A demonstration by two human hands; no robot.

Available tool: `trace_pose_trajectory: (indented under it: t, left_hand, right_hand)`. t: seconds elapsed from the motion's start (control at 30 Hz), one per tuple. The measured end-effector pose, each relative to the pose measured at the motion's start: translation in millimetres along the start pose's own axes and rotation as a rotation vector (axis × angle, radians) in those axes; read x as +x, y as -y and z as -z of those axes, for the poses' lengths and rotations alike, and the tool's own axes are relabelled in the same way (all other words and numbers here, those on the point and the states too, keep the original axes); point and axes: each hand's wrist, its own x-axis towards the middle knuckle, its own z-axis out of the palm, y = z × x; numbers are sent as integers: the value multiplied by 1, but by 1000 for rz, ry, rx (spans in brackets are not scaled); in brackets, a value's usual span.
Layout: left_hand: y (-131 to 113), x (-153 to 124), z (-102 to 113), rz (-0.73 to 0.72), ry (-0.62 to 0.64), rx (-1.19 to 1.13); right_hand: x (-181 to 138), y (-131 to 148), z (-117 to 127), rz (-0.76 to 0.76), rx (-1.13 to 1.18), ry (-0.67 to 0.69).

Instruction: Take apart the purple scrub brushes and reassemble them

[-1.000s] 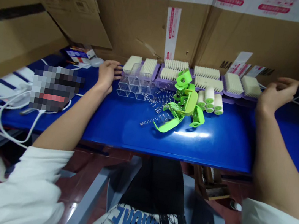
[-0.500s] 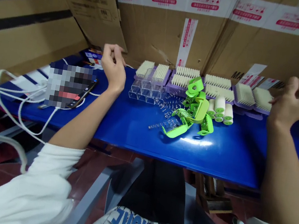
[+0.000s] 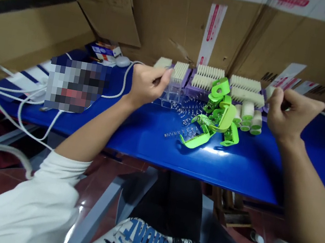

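My left hand (image 3: 149, 85) is closed in a fist, raised in front of the clear plastic compartments (image 3: 171, 96); nothing shows in it. On the other side, my right hand (image 3: 291, 115) is also a fist with nothing visible inside, near the right end of the row of purple blocks with cream bristles (image 3: 246, 90). Between the hands lies a heap of bright green curved plastic pieces (image 3: 226, 116). Several metal coil springs (image 3: 187, 111) are scattered left of the heap. White rollers with green ends (image 3: 248, 111) are stacked to its right.
A blue table (image 3: 145, 145) runs across the view, backed by tall cardboard (image 3: 173, 23). White cables (image 3: 22, 113) loop over its left side around a pixelated object (image 3: 76, 87). A small box (image 3: 104, 50) and a white computer mouse (image 3: 123, 61) sit at the back left.
Both hands have curled from loosely bent fingers into fists and moved inward, toward each other. The view has tipped slightly downward. The green pieces, springs and rollers stay as they were.
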Motion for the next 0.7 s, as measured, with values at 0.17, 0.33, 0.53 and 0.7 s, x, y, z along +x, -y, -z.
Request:
trace_pose_trajectory:
  t: [0.17, 0.33, 0.53, 0.7]
  left_hand:
    - [6, 1, 0, -30, -18, 5]
    - [11, -1, -3, -138, -19, 30]
    - [10, -1, -2, -131, -79, -99]
    - [13, 11, 1, -21, -306, -197]
  right_hand:
    - [0, -3, 2, 12, 45, -94]
    - [-2, -1, 1, -28, 55, -55]
    - [-5, 1, -4, -4, 142, -16]
    - [-7, -1, -11, -4, 240, -40]
